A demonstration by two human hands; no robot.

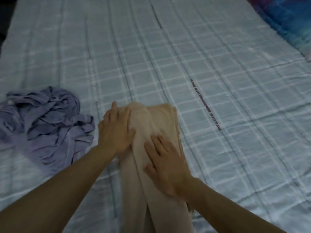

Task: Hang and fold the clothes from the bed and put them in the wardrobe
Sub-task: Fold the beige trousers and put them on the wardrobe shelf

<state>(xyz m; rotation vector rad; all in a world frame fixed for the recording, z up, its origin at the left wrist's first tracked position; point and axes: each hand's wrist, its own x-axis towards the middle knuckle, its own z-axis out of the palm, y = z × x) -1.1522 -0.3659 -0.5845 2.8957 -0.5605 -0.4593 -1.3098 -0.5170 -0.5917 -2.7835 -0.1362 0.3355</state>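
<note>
I am leaning over a bed point(168, 64) covered with a pale blue-green checked quilt, and a long, folded beige soft-fabric garment point(151, 125) is lying lengthwise on it directly in front of me, running from the near edge of the view up toward the middle of the bed. My left hand point(116, 130) is lying flat on the garment's far left part, its fingers point(125, 113) stretched out straight and gripping nothing. My right hand point(165, 163) is pressing down nearer to me on the garment's right side, its fingers point(159, 142) also spread straight and flat against the cloth, curling round nothing. Both bare forearms are reaching in from the bottom of the view. A crumpled lavender-purple garment point(45, 125) is sitting in a loose heap on the bed to my left, near my left hand but apart from the beige one. A dark blue patterned pillow point(291, 21) is showing at the far right corner.
</note>
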